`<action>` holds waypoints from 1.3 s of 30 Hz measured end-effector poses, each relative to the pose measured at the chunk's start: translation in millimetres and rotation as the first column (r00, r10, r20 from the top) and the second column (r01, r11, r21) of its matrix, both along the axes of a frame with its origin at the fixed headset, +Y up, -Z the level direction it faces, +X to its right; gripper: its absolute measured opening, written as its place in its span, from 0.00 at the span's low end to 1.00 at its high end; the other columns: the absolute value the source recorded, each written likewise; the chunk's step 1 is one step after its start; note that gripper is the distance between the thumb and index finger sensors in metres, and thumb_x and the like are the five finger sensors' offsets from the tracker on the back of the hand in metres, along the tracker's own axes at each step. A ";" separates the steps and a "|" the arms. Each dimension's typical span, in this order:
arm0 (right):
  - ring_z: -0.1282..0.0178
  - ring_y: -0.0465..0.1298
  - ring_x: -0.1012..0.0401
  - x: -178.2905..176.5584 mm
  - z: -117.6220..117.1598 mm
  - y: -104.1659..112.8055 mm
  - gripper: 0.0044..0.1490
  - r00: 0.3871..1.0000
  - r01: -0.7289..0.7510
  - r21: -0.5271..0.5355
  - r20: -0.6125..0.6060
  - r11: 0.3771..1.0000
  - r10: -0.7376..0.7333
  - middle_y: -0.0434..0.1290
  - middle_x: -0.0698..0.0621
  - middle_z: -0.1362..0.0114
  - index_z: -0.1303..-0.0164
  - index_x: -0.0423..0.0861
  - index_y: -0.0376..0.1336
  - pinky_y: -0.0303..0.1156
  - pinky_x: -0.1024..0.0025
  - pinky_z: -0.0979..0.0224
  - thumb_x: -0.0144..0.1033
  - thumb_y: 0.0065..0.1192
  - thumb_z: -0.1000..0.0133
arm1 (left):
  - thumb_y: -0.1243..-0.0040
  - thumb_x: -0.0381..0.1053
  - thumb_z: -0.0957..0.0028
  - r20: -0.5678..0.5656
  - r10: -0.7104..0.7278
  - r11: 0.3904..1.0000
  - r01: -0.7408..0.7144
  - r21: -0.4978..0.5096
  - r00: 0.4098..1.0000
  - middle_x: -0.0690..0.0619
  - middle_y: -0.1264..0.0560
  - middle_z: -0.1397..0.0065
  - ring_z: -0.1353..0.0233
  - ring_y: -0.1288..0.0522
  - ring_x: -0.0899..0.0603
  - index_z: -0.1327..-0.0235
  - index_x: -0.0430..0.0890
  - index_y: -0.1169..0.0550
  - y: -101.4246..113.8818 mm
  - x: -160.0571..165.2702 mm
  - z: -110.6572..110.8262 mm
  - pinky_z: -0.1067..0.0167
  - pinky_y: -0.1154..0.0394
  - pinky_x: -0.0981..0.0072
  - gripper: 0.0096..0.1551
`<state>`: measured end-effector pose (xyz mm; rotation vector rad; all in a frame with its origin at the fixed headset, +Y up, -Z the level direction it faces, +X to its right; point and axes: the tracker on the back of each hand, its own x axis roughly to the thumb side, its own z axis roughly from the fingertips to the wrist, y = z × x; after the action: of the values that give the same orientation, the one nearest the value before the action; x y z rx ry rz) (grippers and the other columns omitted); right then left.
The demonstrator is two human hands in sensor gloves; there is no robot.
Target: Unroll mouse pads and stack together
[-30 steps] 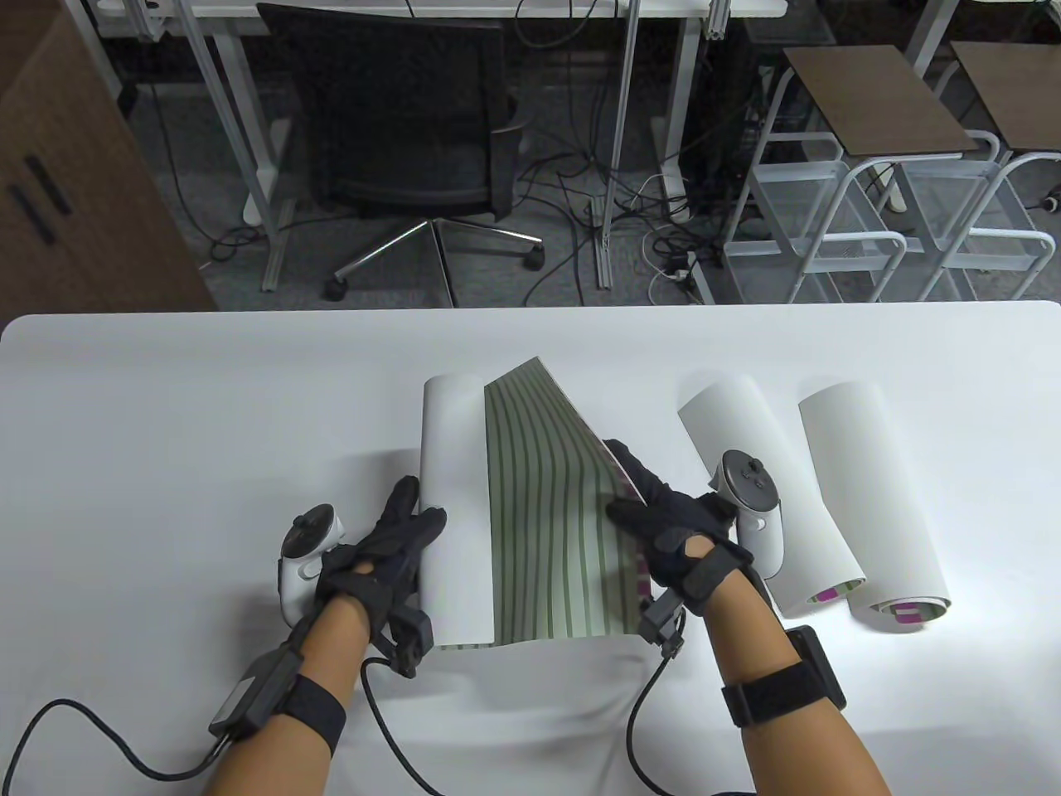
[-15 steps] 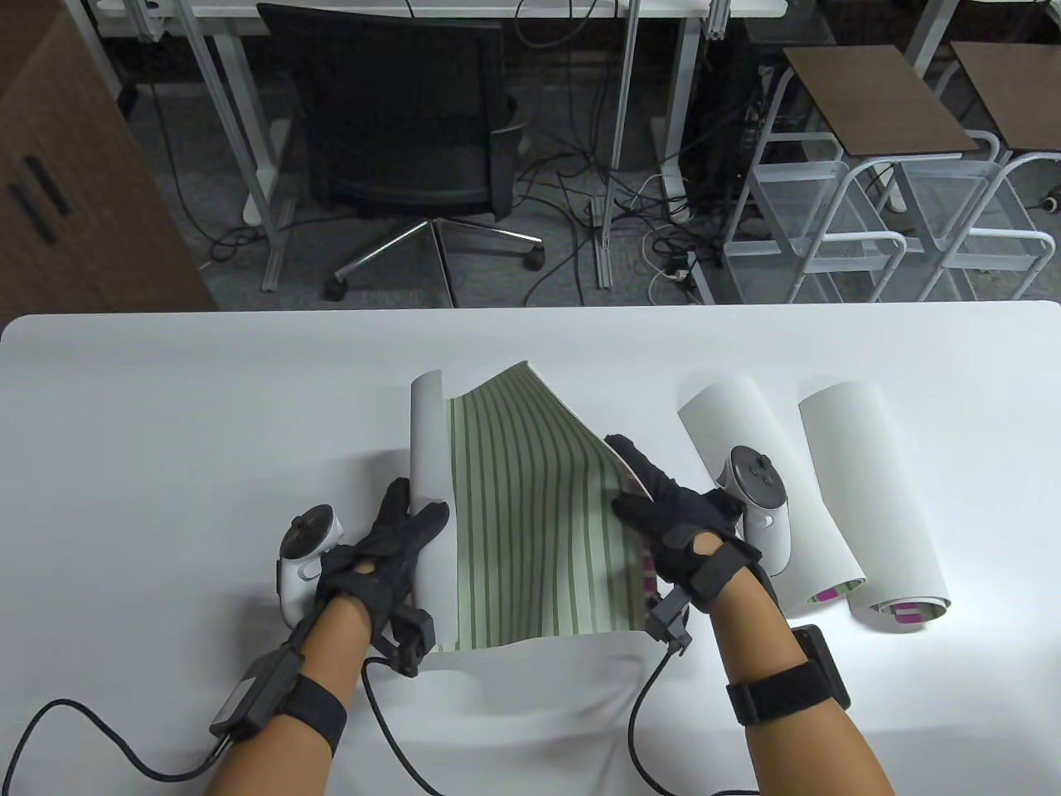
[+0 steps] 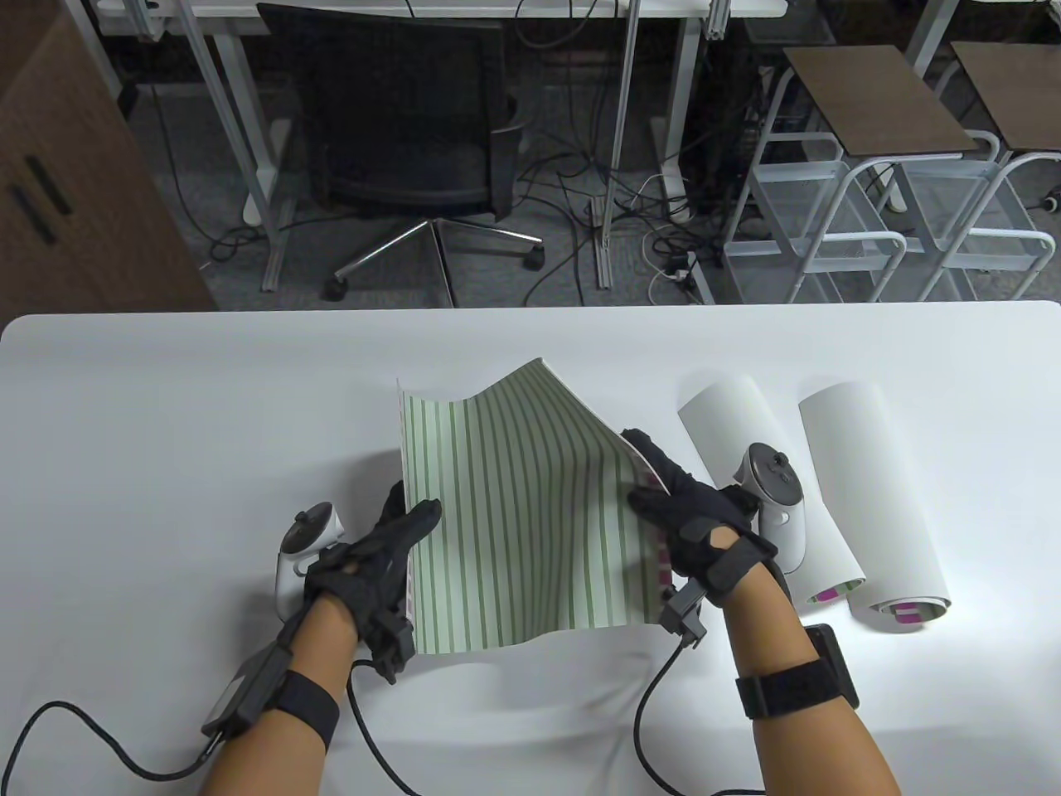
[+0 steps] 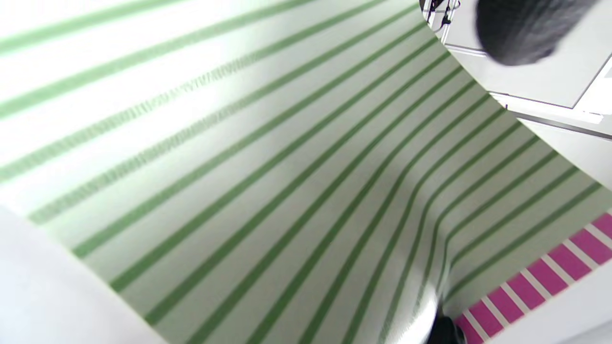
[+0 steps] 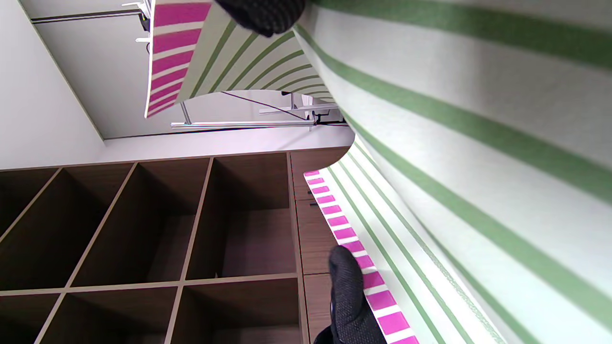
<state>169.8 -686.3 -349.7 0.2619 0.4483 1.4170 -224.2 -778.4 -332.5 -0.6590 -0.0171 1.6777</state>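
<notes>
A green-striped mouse pad [image 3: 530, 514] with a magenta-banded edge is spread open and held a little above the white table [image 3: 166, 431]. My left hand [image 3: 390, 539] grips its left edge and my right hand [image 3: 680, 506] grips its right edge. The pad sags in the middle and its far edge curls up. It fills the left wrist view [image 4: 287, 181] and much of the right wrist view [image 5: 454, 157]. Two rolled pads, white side out, lie to the right: one [image 3: 754, 464] beside my right hand, the other [image 3: 870, 497] further right.
The table's far edge [image 3: 530, 308] runs across the middle of the table view; beyond it are an office chair [image 3: 406, 124] and white carts [image 3: 870, 199]. A brown shelf unit [image 5: 143, 239] shows in the right wrist view.
The left hand has pulled the rolled left part open to the left, so the white roll is gone and the pad is spread with stripes up. The right hand has shifted slightly right.
</notes>
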 end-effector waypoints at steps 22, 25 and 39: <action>0.55 0.85 0.51 50.7 -11.7 -64.9 0.37 0.558 -0.749 -0.278 0.224 0.601 0.799 0.75 0.47 0.45 0.32 0.49 0.60 0.81 0.57 0.54 0.29 0.70 0.53 | 0.32 0.44 0.47 -0.089 -0.733 0.673 0.738 0.046 0.674 0.47 0.21 0.40 0.50 0.15 0.44 0.27 0.49 0.28 16.2 -27.5 -34.0 0.36 0.28 0.45 0.33; 0.56 0.84 0.52 49.4 -13.4 -71.6 0.38 0.503 -0.782 -0.300 0.216 0.547 0.837 0.76 0.48 0.46 0.32 0.49 0.60 0.80 0.58 0.55 0.31 0.71 0.53 | 0.30 0.45 0.48 -0.117 -0.797 0.594 0.804 0.023 0.592 0.47 0.20 0.41 0.52 0.14 0.45 0.28 0.49 0.27 18.8 -24.0 -35.5 0.38 0.26 0.47 0.33; 0.62 0.83 0.56 42.3 -16.6 -81.0 0.39 0.407 -0.840 -0.291 0.223 0.459 0.886 0.77 0.48 0.49 0.32 0.49 0.60 0.80 0.62 0.58 0.35 0.74 0.55 | 0.25 0.49 0.52 -0.123 -0.903 0.417 0.909 -0.010 0.413 0.48 0.18 0.45 0.56 0.14 0.47 0.30 0.47 0.25 19.4 -23.8 -37.2 0.41 0.24 0.51 0.35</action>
<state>212.1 -767.3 -366.3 -0.4362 0.3871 2.4197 -248.0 -759.0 -369.7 -0.3837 0.3304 0.6032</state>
